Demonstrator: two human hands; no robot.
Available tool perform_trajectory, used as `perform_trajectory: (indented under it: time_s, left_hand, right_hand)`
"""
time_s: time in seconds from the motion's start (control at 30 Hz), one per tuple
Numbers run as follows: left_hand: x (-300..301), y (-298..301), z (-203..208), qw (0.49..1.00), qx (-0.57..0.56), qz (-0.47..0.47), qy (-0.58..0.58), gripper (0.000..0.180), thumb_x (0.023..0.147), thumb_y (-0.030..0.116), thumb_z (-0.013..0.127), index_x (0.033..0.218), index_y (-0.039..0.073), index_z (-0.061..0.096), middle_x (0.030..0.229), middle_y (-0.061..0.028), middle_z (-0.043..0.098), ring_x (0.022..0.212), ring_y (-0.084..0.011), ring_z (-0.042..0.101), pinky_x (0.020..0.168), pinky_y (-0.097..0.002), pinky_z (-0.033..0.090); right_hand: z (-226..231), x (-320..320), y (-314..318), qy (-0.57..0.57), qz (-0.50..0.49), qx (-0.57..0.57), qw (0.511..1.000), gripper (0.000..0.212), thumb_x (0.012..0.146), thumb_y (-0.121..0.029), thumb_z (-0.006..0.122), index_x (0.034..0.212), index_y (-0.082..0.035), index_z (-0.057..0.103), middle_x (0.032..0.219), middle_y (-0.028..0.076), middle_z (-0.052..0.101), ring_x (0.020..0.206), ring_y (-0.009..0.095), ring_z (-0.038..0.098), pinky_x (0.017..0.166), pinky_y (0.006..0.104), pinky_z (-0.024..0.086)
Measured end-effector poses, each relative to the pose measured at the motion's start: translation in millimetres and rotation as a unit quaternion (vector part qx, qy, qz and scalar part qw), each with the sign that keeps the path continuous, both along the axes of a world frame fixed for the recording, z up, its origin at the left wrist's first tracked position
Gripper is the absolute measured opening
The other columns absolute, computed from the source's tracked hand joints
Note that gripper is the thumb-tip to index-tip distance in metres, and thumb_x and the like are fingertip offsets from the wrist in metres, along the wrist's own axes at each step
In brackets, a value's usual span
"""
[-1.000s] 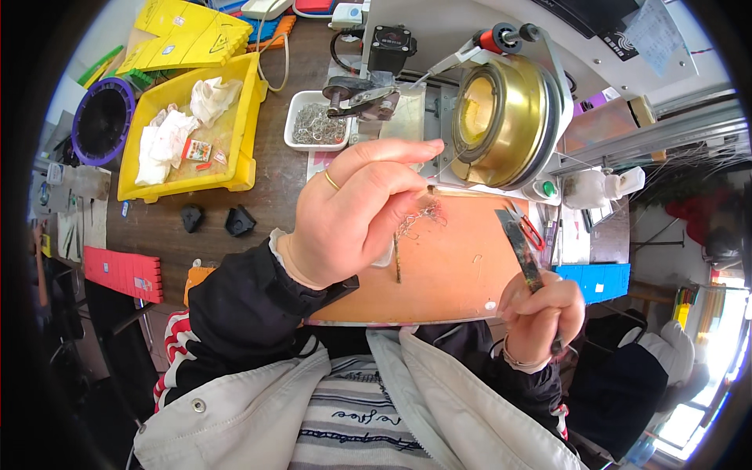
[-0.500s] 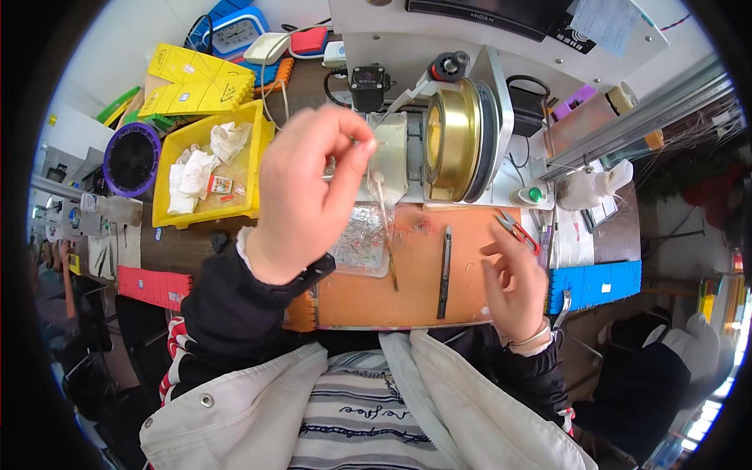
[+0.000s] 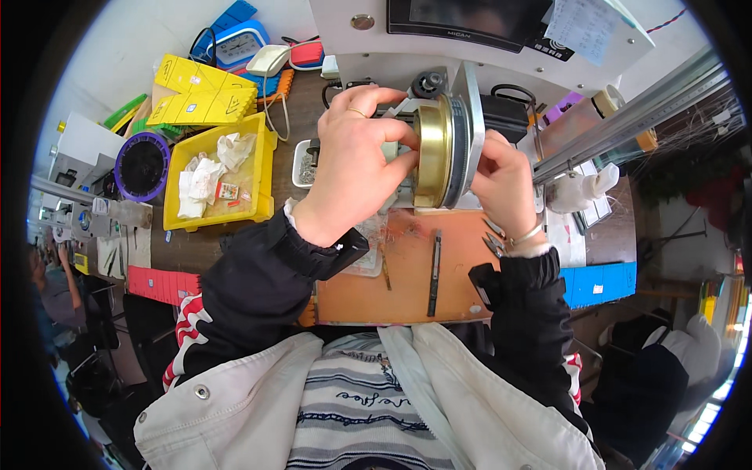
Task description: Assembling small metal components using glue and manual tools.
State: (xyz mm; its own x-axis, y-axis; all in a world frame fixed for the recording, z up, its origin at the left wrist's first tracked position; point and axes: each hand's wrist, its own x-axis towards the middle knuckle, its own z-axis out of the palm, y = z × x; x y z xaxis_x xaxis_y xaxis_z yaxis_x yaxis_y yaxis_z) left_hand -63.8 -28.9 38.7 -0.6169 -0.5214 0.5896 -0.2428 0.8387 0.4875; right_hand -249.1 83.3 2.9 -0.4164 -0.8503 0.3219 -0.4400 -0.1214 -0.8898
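A brass-coloured drum with a dark ring behind it is mounted against an upright metal plate. From the left, my left hand reaches to the drum's face, fingers bent. Its thumb and fingertips go in at the rim, so what they hold is hidden. On the plate's other side is my right hand, fingers curled close to the metal and their tips partly covered. Below the drum, a dark pen-like tool and a thin brown stick lie on an orange-brown mat.
A yellow bin with crumpled white tissue stands at the left, beside a purple-rimmed round container. Snips lie near my right wrist. A white bottle stands at the right, under a metal rail. A screen is above.
My left hand has moved right, from a raised pinch to the drum's face. My right hand has gone up from over the mat to behind the plate. The view has shifted slightly.
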Motion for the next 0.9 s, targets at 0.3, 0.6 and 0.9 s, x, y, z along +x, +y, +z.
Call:
perform_trajectory:
  time_s: [0.3, 0.6, 0.9]
  left_hand:
    - [13.1, -3.0, 6.6, 1.0, 0.003, 0.003, 0.003, 0.015, 0.07, 0.01, 0.078, 0.085, 0.011, 0.075, 0.119, -0.0082, 0.064, 0.118, -0.0314, 0.053, 0.098, -0.0434, 0.041]
    - [26.1, 43.7, 50.9, 0.982, -0.045, -0.171, 0.073, 0.034, 0.072, 0.004, 0.08, 0.104, 0.002, 0.069, 0.121, -0.0146, 0.062, 0.115, -0.0331, 0.057, 0.098, -0.0415, 0.045]
    - [18.4, 71.5, 56.8, 0.957, -0.056, -0.279, 0.049, 0.02, 0.074, 0.01, 0.081, 0.091, 0.006, 0.071, 0.104, -0.0101, 0.068, 0.103, -0.0329, 0.062, 0.088, -0.0441, 0.048]
  right_hand:
    - [17.6, 3.3, 28.2, 0.08, -0.027, 0.038, 0.996, 0.008, 0.082, -0.005, 0.071, 0.088, -0.001, 0.07, 0.074, 0.004, 0.054, 0.062, 0.013, 0.049, 0.057, 0.0284, 0.04]
    - [57.8, 40.6, 102.3, -0.131, 0.007, -0.012, 0.991, 0.009, 0.087, -0.007, 0.074, 0.091, 0.001, 0.07, 0.079, -0.002, 0.055, 0.067, 0.004, 0.045, 0.058, 0.0192, 0.035]
    - [72.6, 50.0, 124.8, -0.027, 0.04, -0.063, 0.997, 0.008, 0.082, -0.007, 0.077, 0.087, -0.002, 0.073, 0.074, 0.0, 0.055, 0.063, 0.007, 0.043, 0.055, 0.021, 0.031]
